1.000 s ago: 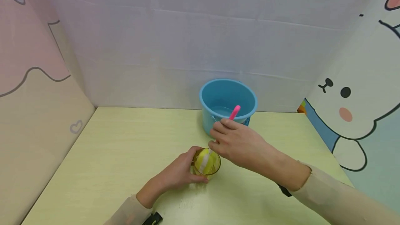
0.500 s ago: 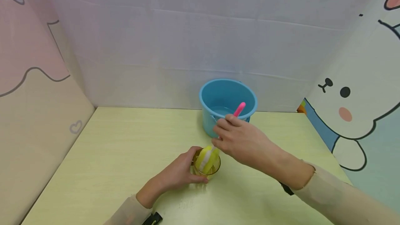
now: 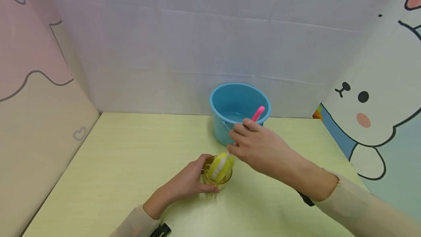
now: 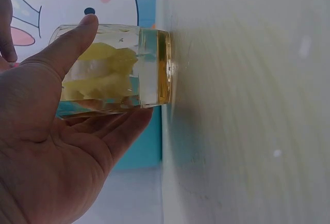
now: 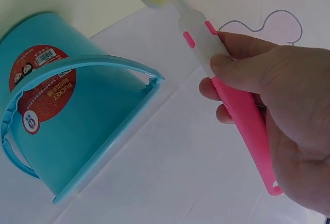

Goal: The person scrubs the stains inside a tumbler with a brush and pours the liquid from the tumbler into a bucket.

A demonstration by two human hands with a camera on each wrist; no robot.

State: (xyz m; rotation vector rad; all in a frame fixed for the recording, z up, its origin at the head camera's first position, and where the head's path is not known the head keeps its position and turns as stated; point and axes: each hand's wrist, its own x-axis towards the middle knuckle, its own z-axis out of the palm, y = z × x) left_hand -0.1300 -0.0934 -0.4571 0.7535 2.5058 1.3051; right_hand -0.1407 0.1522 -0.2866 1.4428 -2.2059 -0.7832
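Note:
My left hand (image 3: 189, 180) grips a clear amber-tinted drinking glass (image 4: 149, 69), thumb on one side and fingers on the other. The glass stands upright with its thick base at the tabletop. Inside it sits the yellow and white sponge head (image 3: 221, 167) of a bottle brush, tilted toward the right and poking a little above the rim. My right hand (image 3: 260, 147) holds the brush by its pink and white handle (image 5: 240, 105), fingers wrapped round it and thumb along the white part. The handle's pink end points up and away over the bucket's near rim in the head view.
A blue bucket (image 3: 218, 120) stands just behind the hands, its handle hanging at the side and a red label (image 5: 44, 79) on its wall. Wet drops lie on the pale yellow table (image 3: 131, 149) near the glass. A white curtain (image 3: 164, 46) closes off the back.
My right hand has shifted right and slightly up, tilting the brush so its sponge leans further right and higher in the glass. The left hand and glass have stayed in place.

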